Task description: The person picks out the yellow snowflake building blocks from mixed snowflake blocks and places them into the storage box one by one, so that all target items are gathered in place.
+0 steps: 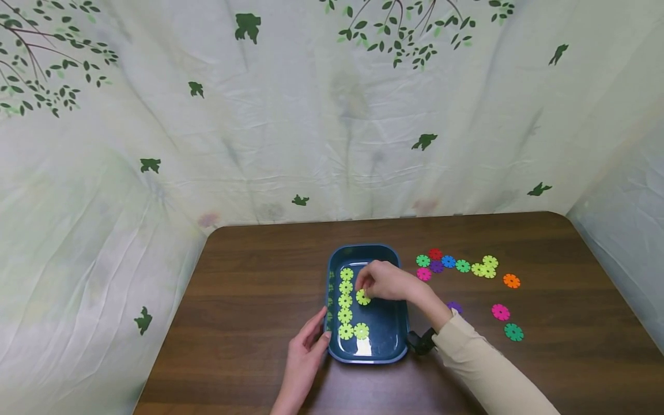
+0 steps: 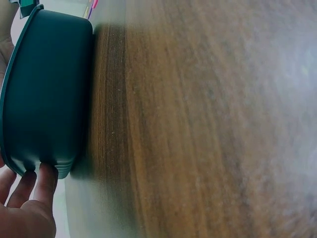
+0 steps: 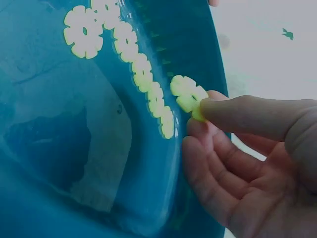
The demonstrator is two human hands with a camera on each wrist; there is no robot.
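A dark blue tray [image 1: 381,323] lies on the wooden table. Inside, yellow notched plastic discs [image 1: 345,301] form a column along its left side, with one more yellow disc [image 1: 361,331] beside the lowest. My right hand [image 1: 386,280] is over the tray, pinching a yellow notched disc [image 3: 188,94] between thumb and fingertips; that disc is tilted in the right wrist view. At the tray's left side, my left hand [image 1: 305,351] rests its fingertips against the outer wall, as the left wrist view also shows with its fingers [image 2: 47,181].
Right of the tray lie loose discs: a group with a blue disc [image 1: 448,261] and yellow ones [image 1: 484,269], then an orange disc [image 1: 511,280], a pink disc [image 1: 500,312] and a green disc [image 1: 513,332]. A purple disc [image 1: 455,306] is partly behind the right forearm.
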